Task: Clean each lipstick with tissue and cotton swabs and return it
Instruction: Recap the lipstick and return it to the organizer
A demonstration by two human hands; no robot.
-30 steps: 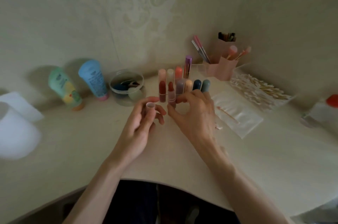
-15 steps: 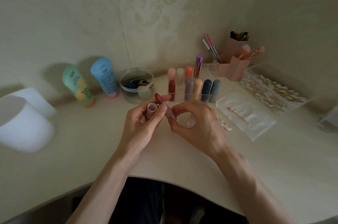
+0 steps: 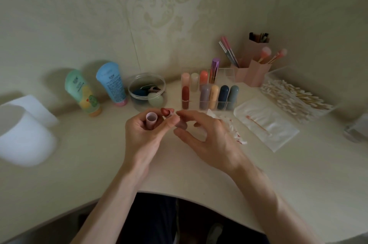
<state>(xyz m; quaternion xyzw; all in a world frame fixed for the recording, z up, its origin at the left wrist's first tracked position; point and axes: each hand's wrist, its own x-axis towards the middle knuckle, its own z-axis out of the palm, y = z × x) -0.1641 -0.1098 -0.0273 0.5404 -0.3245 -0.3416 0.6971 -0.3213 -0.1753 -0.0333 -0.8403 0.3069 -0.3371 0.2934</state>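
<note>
My left hand (image 3: pixel 142 136) grips a pink lipstick cap (image 3: pixel 151 119), open end up, in its curled fingers. Right beside the cap is an uncapped lipstick (image 3: pixel 165 112) with a dark red tip, tilted up to the left. My left thumb and fingertip touch its upper part. My right hand (image 3: pixel 209 140) curls its forefinger and thumb round the lipstick's lower end. A clear organizer (image 3: pixel 229 75) behind holds several capped lipsticks and one open red one (image 3: pixel 185 97). A stained tissue (image 3: pixel 237 134) lies under my right hand.
A used cotton swab (image 3: pixel 256 124) lies on a clear packet (image 3: pixel 278 134). A clear box of swabs (image 3: pixel 294 100) and pink brush holders (image 3: pixel 254 72) stand at the back right. A round jar (image 3: pixel 146 90), green tube (image 3: pixel 81 92), blue tube (image 3: pixel 111 84) and white object (image 3: pixel 23 134) sit left.
My right hand lifted the lipstick out of the organizer and brought it toward me, beside the cap in my left hand. My left thumb now touches it.
</note>
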